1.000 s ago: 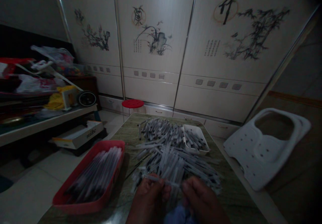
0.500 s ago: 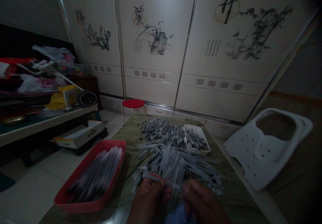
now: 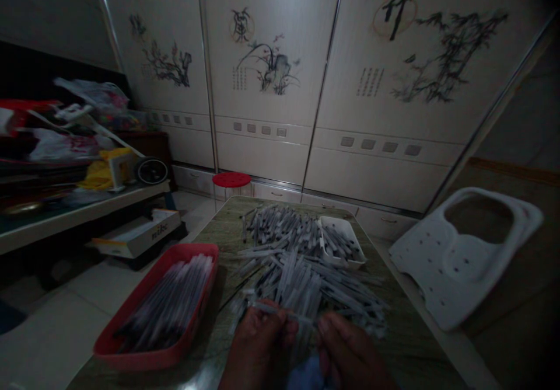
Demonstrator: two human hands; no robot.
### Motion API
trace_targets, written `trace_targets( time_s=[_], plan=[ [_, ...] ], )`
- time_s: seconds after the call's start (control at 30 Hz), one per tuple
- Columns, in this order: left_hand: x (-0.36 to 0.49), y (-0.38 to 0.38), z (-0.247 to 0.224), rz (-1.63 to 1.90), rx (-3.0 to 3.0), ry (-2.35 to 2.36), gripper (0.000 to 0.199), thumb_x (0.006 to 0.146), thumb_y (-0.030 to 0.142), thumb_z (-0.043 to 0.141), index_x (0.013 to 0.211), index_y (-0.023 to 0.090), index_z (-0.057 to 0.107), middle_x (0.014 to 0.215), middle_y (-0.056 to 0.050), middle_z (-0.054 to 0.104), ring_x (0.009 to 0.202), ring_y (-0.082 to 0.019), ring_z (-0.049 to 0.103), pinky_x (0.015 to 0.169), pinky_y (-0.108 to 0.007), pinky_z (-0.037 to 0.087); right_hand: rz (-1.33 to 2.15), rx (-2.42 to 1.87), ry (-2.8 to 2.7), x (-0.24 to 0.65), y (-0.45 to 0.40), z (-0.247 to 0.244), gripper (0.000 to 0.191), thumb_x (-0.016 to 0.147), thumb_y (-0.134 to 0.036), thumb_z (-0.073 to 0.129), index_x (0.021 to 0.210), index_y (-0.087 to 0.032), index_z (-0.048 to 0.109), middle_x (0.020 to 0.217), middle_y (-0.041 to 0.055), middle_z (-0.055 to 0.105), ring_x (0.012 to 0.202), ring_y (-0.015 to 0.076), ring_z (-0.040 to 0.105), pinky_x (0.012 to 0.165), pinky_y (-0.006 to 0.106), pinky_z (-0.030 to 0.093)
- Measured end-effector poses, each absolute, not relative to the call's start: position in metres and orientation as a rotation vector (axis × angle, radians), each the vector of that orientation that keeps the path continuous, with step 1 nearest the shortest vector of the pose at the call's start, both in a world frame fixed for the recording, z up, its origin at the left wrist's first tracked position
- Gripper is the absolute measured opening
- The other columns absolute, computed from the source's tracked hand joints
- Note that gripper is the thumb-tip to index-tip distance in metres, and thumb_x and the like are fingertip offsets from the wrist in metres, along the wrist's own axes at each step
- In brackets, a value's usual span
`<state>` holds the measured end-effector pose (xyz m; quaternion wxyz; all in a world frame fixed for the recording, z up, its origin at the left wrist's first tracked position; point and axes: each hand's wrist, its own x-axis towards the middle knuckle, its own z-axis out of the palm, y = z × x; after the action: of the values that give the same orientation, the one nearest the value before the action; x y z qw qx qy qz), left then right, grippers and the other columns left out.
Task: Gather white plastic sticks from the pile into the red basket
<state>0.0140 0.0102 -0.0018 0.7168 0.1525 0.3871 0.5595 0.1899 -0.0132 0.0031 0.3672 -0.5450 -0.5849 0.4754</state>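
slim translucent plastic tube (image 3: 301, 319) gripped at one end by left hand (image 3: 258, 340), pinched at the other by right hand (image 3: 345, 343), probably to keep it steady.

Two bare hands, fingers curled: left hand (image 3: 265, 334) and right hand (image 3: 343, 340), near each other, right of the red plastic basket (image 3: 155, 358).

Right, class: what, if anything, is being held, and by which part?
A slim clear tube: the left hand grips it partway along; the right hand seems to pinch its right-hand end.
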Motion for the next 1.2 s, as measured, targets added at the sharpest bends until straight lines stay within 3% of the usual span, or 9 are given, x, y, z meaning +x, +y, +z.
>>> trace_targets(
  time_s=[0.17, 0.33, 0.5, 0.7, 0.93, 1.07, 1.2],
  plan=[
    [0.013, 0.010, 0.003, 1.241, 0.347, 0.877, 0.037, 0.065, 0.025, 0.092, 0.080, 0.019, 0.060, 0.068, 0.001, 0.068, 0.062, -0.013, 0.065, 0.061, -0.022, 0.047, 1.115, -1.378, -1.544, 0.192, -0.014, 0.009, 0.056, 0.096, -0.076, 0.043, 0.087, -0.023, 0.057, 0.070, -0.0047, 0.054, 0.059, 0.0140, 0.052, 0.056, 0.026, 0.039],
    [0.013, 0.008, 0.006, 1.241, 0.399, 0.849, 0.039, 0.064, 0.028, 0.093, 0.083, 0.020, 0.060, 0.073, -0.001, 0.073, 0.063, -0.013, 0.065, 0.062, -0.022, 0.048, 1.149, -1.395, -1.489, 0.187, -0.016, 0.005, 0.053, 0.098, -0.071, 0.043, 0.076, -0.024, 0.054, 0.064, -0.0044, 0.053, 0.063, 0.0157, 0.051, 0.062, 0.028, 0.039],
    [0.009, 0.009, 0.007, 1.249, 0.413, 0.850, 0.039, 0.066, 0.027, 0.092, 0.085, 0.021, 0.059, 0.072, 0.001, 0.072, 0.061, -0.013, 0.064, 0.061, -0.023, 0.047, 1.372, -1.435, -1.344, 0.183, -0.016, 0.003, 0.057, 0.096, -0.075, 0.040, 0.075, -0.024, 0.053, 0.058, -0.0064, 0.049, 0.053, 0.0136, 0.043, 0.054, 0.027, 0.033],
    [0.009, 0.010, 0.005, 1.242, 0.402, 0.881, 0.039, 0.064, 0.028, 0.093, 0.082, 0.020, 0.059, 0.069, 0.001, 0.069, 0.063, -0.013, 0.065, 0.063, -0.023, 0.047, 1.003, -1.408, -1.518, 0.183, -0.016, 0.007, 0.052, 0.096, -0.073, 0.045, 0.082, -0.025, 0.059, 0.068, -0.0034, 0.057, 0.063, 0.0164, 0.054, 0.062, 0.029, 0.039],
    [0.009, 0.011, 0.003, 1.230, 0.431, 0.810, 0.042, 0.062, 0.028, 0.094, 0.083, 0.021, 0.059, 0.078, -0.002, 0.074, 0.065, -0.015, 0.066, 0.066, -0.026, 0.049, 1.178, -1.469, -1.281, 0.175, -0.017, -0.004, 0.060, 0.091, -0.081, 0.043, 0.071, -0.026, 0.056, 0.054, -0.0048, 0.050, 0.053, 0.0160, 0.049, 0.056, 0.028, 0.040],
    [0.009, 0.011, 0.001, 1.243, 0.396, 0.819, 0.042, 0.061, 0.029, 0.094, 0.082, 0.021, 0.059, 0.076, -0.001, 0.073, 0.064, -0.014, 0.066, 0.064, -0.024, 0.048, 1.222, -1.486, -1.264, 0.177, -0.018, -0.001, 0.062, 0.093, -0.082, 0.037, 0.076, -0.026, 0.059, 0.057, -0.0038, 0.053, 0.052, 0.0165, 0.049, 0.053, 0.028, 0.038],
    [0.010, 0.010, 0.000, 1.225, 0.380, 0.844, 0.038, 0.065, 0.029, 0.092, 0.081, 0.020, 0.059, 0.069, 0.001, 0.070, 0.060, -0.012, 0.063, 0.060, -0.022, 0.045, 1.036, -1.439, -1.499, 0.183, -0.019, 0.007, 0.054, 0.098, -0.073, 0.040, 0.080, -0.026, 0.059, 0.065, -0.0027, 0.057, 0.060, 0.0176, 0.054, 0.061, 0.030, 0.038]
  ],
)
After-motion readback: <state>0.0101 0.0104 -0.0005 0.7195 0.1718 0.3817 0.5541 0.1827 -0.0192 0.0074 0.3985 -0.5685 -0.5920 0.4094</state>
